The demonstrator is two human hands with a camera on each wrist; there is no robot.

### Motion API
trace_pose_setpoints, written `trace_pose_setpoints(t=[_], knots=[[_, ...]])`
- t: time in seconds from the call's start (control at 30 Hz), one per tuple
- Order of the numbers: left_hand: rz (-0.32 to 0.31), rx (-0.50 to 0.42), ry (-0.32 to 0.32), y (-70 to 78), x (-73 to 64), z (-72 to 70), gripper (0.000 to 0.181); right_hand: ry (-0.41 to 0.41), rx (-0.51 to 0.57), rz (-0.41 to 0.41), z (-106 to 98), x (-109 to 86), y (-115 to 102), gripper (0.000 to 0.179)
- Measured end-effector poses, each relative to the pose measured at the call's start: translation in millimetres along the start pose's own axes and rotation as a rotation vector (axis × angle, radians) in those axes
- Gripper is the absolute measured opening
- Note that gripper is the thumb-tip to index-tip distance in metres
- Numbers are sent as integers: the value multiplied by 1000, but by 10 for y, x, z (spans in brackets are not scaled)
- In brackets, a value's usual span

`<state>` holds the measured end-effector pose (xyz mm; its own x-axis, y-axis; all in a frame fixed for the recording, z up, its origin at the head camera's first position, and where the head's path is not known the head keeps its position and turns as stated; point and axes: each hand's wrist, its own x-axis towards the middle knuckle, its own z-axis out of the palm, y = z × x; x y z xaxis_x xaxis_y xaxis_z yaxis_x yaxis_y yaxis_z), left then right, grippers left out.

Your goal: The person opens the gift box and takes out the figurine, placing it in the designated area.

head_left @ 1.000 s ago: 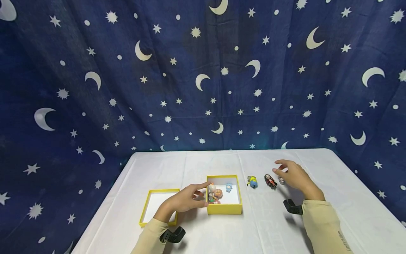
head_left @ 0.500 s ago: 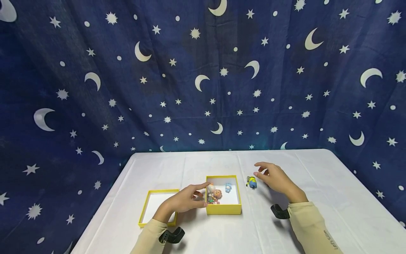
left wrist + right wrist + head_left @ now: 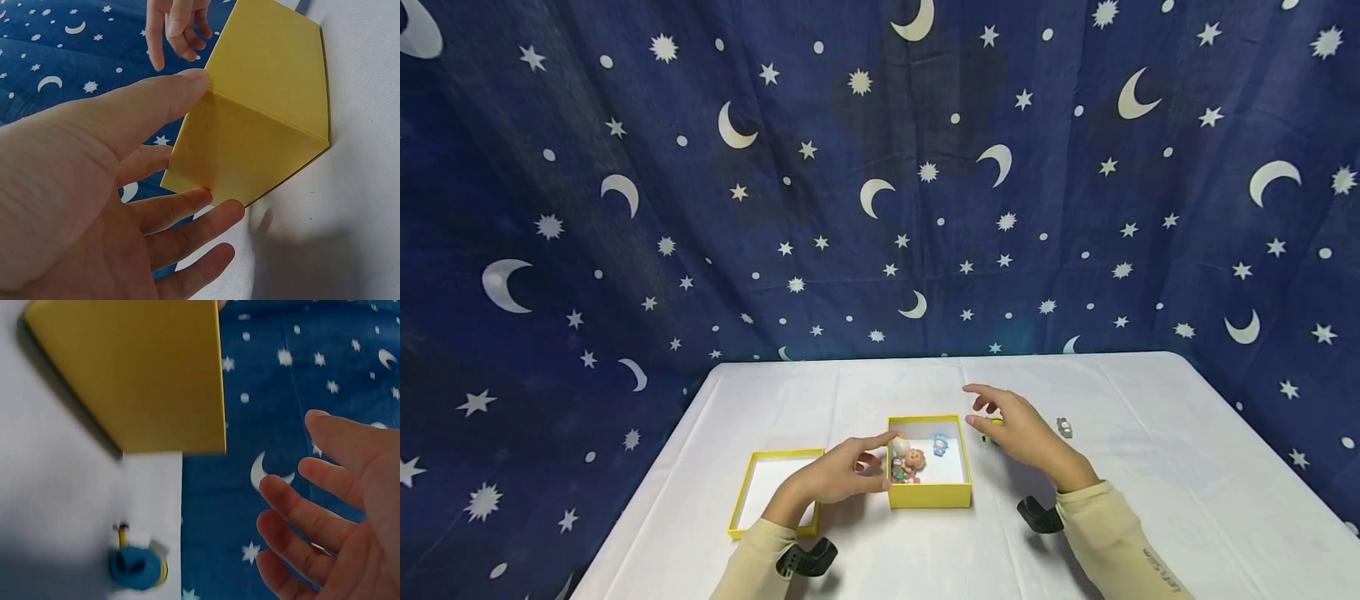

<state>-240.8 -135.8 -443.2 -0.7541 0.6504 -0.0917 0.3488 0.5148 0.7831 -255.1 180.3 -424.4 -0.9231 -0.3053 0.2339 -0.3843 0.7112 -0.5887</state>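
Note:
Five fingers of my left hand [image 3: 842, 471] are spread along the left wall of the yellow box [image 3: 929, 496], thumb at its near corner and index finger at the rim. My right hand [image 3: 1022, 429], fingers loosely bent and nothing between them, hovers over the table just right of the box. Beneath it lies a yellow-and-blue Minion figure [image 3: 139, 565], mostly covered by the hand in the head view. Inside the box, an orange furry figure [image 3: 915, 458] lies among several small figures on the left; a light blue figure [image 3: 940, 444] lies apart at the right.
A shallow yellow-rimmed lid [image 3: 775, 452] lies inside up on the white tablecloth [image 3: 850, 392], left of the box and partly behind the left hand. A small grey figure [image 3: 1064, 427] lies farther right. A dark blue star-patterned curtain [image 3: 880, 250] hangs behind the table.
My right hand has moved left, from over the grey figure past the dark red figure to the Minion figure. The dark red figure is now hidden. My left hand has stayed at the box.

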Motion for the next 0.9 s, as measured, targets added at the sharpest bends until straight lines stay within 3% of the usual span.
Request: trace_pose_setpoints(t=[0.37, 0.53, 0.73, 0.9], knots=[[-20, -27, -5, 2, 4, -12, 73, -86, 0, -79, 268, -49, -276, 54], [-13, -28, -3, -20, 19, -10, 73, -120, 37, -164, 389, -70, -361, 57], [-1, -34, -6, -30, 24, -7, 72, -258, 176, -264, 538, -40, -378, 57], [10, -34, -4, -47, 20, -11, 72, -341, 214, -266, 620, 35, -361, 47]])
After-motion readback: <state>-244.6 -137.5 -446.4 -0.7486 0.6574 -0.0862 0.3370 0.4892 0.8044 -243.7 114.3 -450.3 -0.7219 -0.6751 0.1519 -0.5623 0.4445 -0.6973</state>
